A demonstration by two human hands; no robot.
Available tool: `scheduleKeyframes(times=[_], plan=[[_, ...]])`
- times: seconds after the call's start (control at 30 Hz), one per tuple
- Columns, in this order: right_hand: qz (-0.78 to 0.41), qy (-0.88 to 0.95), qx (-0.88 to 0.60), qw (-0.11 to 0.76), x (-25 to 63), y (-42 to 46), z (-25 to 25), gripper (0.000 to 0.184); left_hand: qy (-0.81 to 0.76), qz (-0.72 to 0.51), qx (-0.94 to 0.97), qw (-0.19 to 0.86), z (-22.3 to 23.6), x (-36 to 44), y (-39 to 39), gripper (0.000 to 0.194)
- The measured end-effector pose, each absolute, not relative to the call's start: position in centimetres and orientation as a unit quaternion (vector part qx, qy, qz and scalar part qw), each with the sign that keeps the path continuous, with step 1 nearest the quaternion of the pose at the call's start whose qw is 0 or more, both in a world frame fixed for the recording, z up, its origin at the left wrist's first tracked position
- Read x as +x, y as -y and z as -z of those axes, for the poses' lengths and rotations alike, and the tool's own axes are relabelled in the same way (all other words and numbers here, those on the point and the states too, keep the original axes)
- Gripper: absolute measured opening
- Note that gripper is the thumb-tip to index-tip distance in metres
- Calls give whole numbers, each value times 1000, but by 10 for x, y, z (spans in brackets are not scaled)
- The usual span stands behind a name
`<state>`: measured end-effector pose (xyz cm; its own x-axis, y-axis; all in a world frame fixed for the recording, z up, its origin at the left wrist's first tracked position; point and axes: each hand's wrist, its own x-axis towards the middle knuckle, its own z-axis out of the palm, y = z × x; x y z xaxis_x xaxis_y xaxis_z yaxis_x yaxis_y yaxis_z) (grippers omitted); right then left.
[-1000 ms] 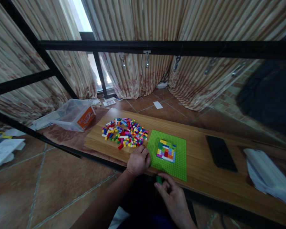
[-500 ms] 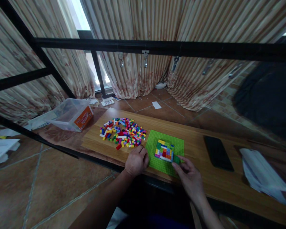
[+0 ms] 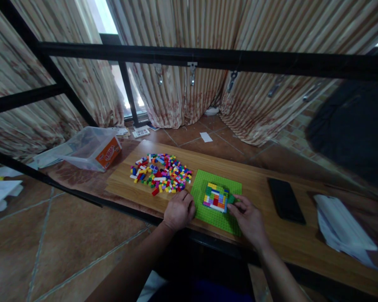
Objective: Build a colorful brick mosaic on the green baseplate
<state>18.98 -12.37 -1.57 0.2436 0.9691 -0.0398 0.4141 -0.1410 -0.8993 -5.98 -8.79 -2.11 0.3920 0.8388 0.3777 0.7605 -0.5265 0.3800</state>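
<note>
From the head cam: the green brick (image 3: 231, 199) is mostly covered by the right hand's (image 3: 250, 218) fingertips pinching it, right by the right edge of the little brick build (image 3: 216, 197). Can't tell if it's touching. Left hand (image 3: 180, 209) is loosely curled by the green baseplate's (image 3: 204, 216) left edge; can't see whether there's anything under those fingers. Clear tub (image 3: 85, 144) with an orange label sits off left, insides kinda murky. Build's a low, multicolored, squarish patch sitting on the baseplate.

Left hand (image 3: 179, 210) curled, right hand (image 3: 249, 219) pinching
</note>
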Motion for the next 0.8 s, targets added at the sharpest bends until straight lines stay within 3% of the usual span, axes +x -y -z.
scheduleKeyframes(times=[0.8], plan=[[-259,636,-672,276,203,74,-1,38,-469,-269,839,68,22,-60,87,9]])
